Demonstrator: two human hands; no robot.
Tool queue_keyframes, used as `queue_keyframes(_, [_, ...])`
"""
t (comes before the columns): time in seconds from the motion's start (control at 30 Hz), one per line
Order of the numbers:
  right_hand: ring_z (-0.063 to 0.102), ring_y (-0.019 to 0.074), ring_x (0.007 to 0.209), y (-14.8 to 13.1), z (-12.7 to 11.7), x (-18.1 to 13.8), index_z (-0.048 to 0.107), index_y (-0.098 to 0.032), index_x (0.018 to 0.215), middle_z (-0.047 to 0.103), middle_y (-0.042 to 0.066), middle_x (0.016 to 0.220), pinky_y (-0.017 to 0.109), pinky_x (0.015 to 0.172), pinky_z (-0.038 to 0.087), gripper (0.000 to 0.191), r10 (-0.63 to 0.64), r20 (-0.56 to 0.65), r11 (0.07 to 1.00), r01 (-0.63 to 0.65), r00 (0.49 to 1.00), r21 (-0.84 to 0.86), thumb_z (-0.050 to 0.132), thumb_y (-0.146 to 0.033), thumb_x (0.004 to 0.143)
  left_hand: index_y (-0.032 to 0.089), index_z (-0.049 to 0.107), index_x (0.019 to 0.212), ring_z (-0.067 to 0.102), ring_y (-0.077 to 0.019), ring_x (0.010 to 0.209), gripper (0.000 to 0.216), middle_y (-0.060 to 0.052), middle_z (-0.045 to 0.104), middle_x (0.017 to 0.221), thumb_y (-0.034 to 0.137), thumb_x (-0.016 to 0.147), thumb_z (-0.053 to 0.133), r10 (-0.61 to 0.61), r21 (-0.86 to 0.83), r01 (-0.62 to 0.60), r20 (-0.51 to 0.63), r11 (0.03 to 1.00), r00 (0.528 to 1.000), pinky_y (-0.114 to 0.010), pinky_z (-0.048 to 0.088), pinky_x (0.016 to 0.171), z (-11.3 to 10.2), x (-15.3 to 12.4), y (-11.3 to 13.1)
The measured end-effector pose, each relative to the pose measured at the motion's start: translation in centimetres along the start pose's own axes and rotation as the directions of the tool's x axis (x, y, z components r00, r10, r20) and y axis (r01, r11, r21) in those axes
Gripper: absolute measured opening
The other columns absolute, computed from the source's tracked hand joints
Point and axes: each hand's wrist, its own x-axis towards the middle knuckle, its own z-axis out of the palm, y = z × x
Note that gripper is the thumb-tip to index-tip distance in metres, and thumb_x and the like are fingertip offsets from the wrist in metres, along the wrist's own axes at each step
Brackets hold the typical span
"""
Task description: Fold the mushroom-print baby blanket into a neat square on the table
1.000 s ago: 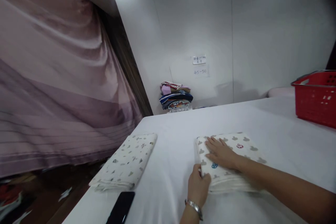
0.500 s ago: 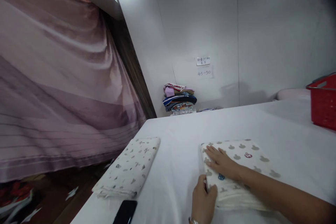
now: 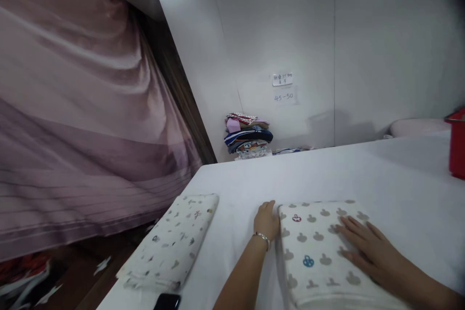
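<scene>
A folded white cloth (image 3: 314, 252) with grey mushroom-like prints, one red and one blue motif lies on the white-covered surface (image 3: 240, 193). My right hand (image 3: 366, 242) rests flat on its right part, fingers spread. Along the cloth's far left edge is my left hand (image 3: 267, 222), with a bracelet at the wrist. Its fingers stretch forward and touch that side; the thumb side is partly hidden. Further left lies a second folded white cloth (image 3: 174, 242) with small scattered prints, apart from both hands.
A black phone (image 3: 167, 302) lies at the near edge, below the second cloth. Against the wall stands a stack of folded textiles (image 3: 249, 135). A red basket (image 3: 458, 145) stands at the far right. A pink curtain (image 3: 90, 131) hangs on the left.
My left hand has moved from the cloth's near left side to its far left edge. My right hand has slid from the left part to the right part, and the cloth looks smoother.
</scene>
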Motion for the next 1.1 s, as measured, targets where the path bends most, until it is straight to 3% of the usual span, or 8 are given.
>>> queue_keyframes(0.17, [0.024,0.0297,0.13,0.4,1.2,-0.9,0.036,-0.037,0.133,0.027,-0.003,0.142,0.055,0.105,0.023,0.054,-0.05,-0.064,0.997,0.046,0.997,-0.062,0.041,-0.057,0.083,0.022,0.054,0.117,0.049,-0.0187,0.105,0.042,-0.003,0.059,0.113,0.02,0.075,0.051,0.107,-0.039,-0.106,0.034,0.994,0.994,-0.031,0.038,0.095,1.5,1.6,-0.9])
queue_keyframes(0.33, [0.028,0.0307,0.128,0.4,1.8,-1.0,0.032,-0.039,0.134,0.028,-0.004,0.142,0.057,0.103,0.027,0.055,-0.106,-0.119,0.989,0.093,0.987,-0.113,0.043,-0.055,0.082,0.022,0.047,0.124,0.047,-0.018,0.105,0.048,-0.003,0.057,0.117,0.02,0.077,0.05,0.271,-0.068,-0.269,0.028,0.961,0.962,-0.033,0.038,0.094,1.1,1.8,-1.3])
queue_keyframes(0.47, [0.032,0.0313,0.126,0.3,2.0,-0.9,0.035,-0.039,0.133,0.031,-0.003,0.14,0.056,0.1,0.032,0.054,-0.134,-0.149,0.982,0.11,0.98,-0.156,0.044,-0.055,0.082,0.025,0.057,0.112,0.049,-0.0166,0.101,0.038,-0.001,0.062,0.108,0.016,0.077,0.047,0.371,-0.046,-0.368,0.069,0.929,0.926,-0.031,0.039,0.091,0.7,2.4,-1.0])
queue_keyframes(0.7, [0.035,0.0303,0.125,0.1,1.9,-1.0,0.035,-0.038,0.133,0.032,-0.002,0.14,0.054,0.1,0.034,0.054,-0.153,-0.161,0.977,0.126,0.975,-0.17,0.043,-0.055,0.082,0.023,0.061,0.099,0.052,-0.0155,0.091,0.027,-0.001,0.063,0.098,0.018,0.075,0.049,0.164,-0.1,-0.168,-0.046,0.981,0.985,-0.029,0.042,0.084,2.0,2.7,-0.6])
queue_keyframes(0.93, [0.031,0.0294,0.128,0.2,2.1,-1.2,0.029,-0.038,0.136,0.028,-0.003,0.142,0.053,0.102,0.03,0.056,-0.156,-0.159,0.976,0.127,0.975,-0.174,0.042,-0.054,0.084,0.023,0.059,0.102,0.05,-0.0171,0.095,0.028,-0.002,0.062,0.101,0.019,0.077,0.048,0.208,-0.041,-0.206,0.049,0.978,0.977,-0.03,0.04,0.087,1.8,2.8,-0.7])
queue_keyframes(1.1, [0.029,0.0289,0.128,-0.1,1.9,-1.1,0.029,-0.037,0.136,0.027,-0.002,0.143,0.053,0.103,0.028,0.054,-0.133,-0.13,0.981,0.112,0.982,-0.159,0.04,-0.053,0.085,0.023,0.061,0.102,0.051,-0.0176,0.1,0.031,-0.002,0.063,0.104,0.017,0.075,0.047,0.09,-0.089,-0.081,0.095,0.993,0.991,-0.032,0.038,0.093,1.1,3.5,-1.2])
